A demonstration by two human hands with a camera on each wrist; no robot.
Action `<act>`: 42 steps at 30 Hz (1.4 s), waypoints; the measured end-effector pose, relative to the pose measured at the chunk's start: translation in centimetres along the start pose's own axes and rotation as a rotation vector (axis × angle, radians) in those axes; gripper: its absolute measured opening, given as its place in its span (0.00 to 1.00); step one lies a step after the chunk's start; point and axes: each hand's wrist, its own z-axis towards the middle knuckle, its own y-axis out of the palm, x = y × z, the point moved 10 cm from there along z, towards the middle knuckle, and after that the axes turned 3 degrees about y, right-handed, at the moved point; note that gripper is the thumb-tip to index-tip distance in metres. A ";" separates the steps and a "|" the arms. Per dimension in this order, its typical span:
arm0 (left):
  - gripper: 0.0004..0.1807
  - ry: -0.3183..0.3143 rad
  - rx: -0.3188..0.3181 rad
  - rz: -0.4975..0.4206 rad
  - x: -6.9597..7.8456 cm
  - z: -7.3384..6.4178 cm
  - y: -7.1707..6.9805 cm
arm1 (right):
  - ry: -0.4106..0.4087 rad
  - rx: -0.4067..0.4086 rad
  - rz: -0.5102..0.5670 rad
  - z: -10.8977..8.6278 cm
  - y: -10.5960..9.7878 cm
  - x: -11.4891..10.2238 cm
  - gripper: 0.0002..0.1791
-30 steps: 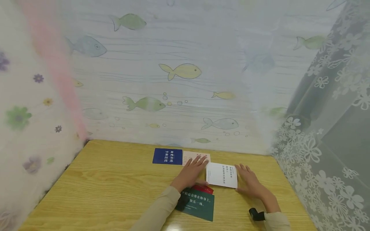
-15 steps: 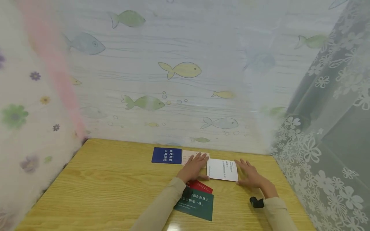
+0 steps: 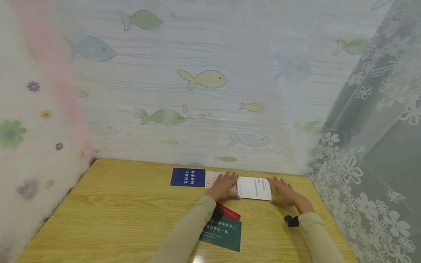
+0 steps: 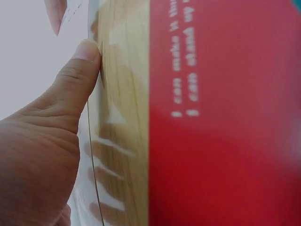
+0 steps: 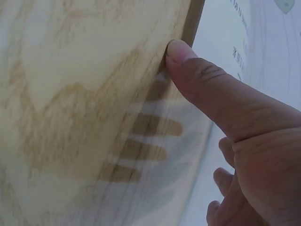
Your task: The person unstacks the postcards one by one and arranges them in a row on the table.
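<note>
A white card [image 3: 254,188] with dark Chinese print lies between my two hands on the wooden table. My left hand [image 3: 223,186] touches its left side, thumb at the near corner and fingers spread toward the far one. At the opposite side, my right hand [image 3: 287,193] touches the card the same way. In the left wrist view the straight thumb [image 4: 77,77] meets the card's edge; the right wrist view shows the other thumb [image 5: 207,84] at the edge too. A beige card [image 3: 213,178] is partly covered by my left fingers.
A blue card [image 3: 188,177] lies left of the beige one. Nearer, a green card [image 3: 223,233] overlaps a red card [image 3: 230,212], below my left wrist. The wooden table [image 3: 131,212] meets a fish-patterned curtain [image 3: 197,146] behind and a lace curtain [image 3: 355,182] at right.
Both hands have moved the white card away from the body, toward the far edge of the table, bringing it level with the beige card. The other cards stay where they were.
</note>
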 end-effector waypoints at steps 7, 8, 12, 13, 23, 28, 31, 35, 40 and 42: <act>0.52 -0.042 -0.003 -0.028 0.1 0.6 -0.2 | 0.020 -0.031 -0.017 0.6 -0.8 0.1 0.51; 0.52 -0.045 -0.005 -0.030 0.1 0.7 -0.2 | 0.021 -0.035 -0.017 0.7 -0.8 0.1 0.51; 0.52 -0.053 -0.011 -0.016 0.0 1.1 -0.3 | 0.016 -0.043 -0.033 1.1 -1.1 0.1 0.51; 0.52 -0.053 -0.009 -0.008 0.0 1.2 -0.4 | 0.017 -0.046 -0.036 1.2 -1.1 0.1 0.51; 0.52 -0.051 -0.043 0.031 0.2 1.2 -1.4 | 0.075 -0.122 -0.034 2.3 -0.7 0.7 0.52; 0.51 -0.050 -0.063 0.069 0.4 1.4 -1.2 | 0.116 -0.160 -0.024 2.5 -0.5 1.3 0.52; 0.51 -0.051 -0.069 0.073 0.4 1.6 -1.1 | 0.125 -0.173 -0.024 2.6 -0.4 1.4 0.53; 0.51 -0.058 -0.075 0.082 0.2 1.8 -1.0 | 0.122 -0.169 -0.025 2.7 -0.4 1.4 0.52; 0.51 -0.059 -0.067 0.108 0.1 2.0 -1.0 | 0.124 -0.170 -0.035 2.8 -0.5 1.4 0.51; 0.51 -0.053 -0.056 0.115 0.1 2.1 -1.0 | 0.126 -0.171 -0.041 2.8 -0.5 1.5 0.51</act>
